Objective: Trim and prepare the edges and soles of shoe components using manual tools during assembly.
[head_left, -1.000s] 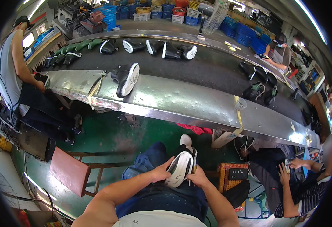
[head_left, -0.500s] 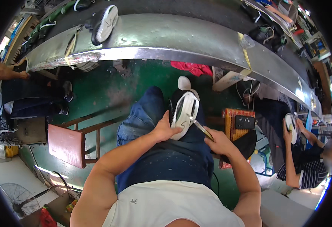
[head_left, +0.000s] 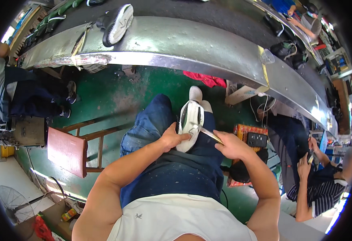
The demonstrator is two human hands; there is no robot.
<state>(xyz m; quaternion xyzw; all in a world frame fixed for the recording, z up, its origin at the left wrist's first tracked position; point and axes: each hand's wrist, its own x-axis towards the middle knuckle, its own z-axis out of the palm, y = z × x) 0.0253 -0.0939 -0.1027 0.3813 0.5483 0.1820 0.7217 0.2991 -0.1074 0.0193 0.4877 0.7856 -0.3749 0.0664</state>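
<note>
On my lap lies a shoe (head_left: 190, 116), its white sole with dark patches turned up. My left hand (head_left: 172, 137) grips the shoe at its near left side, the thumb across the sole and the other fingers hidden beneath. In my right hand (head_left: 231, 143) is a slim brush (head_left: 210, 134) with a silvery neck and a yellowish handle. The brush's tip touches or hovers just over the right half of the sole; contact cannot be made out.
A metal-edged bench (head_left: 164, 40) crosses ahead, bearing a dark shoe (head_left: 119, 25) with its white sole showing. A stool (head_left: 67, 152) stands left. Right are a red-and-yellow box (head_left: 240, 130) with a black phone (head_left: 257, 139) and a seated co-worker (head_left: 316, 188).
The shoe has turned a little more upright and come slightly nearer. My brush has moved toward the near part of the sole. The right co-worker's white shoe no longer shows.
</note>
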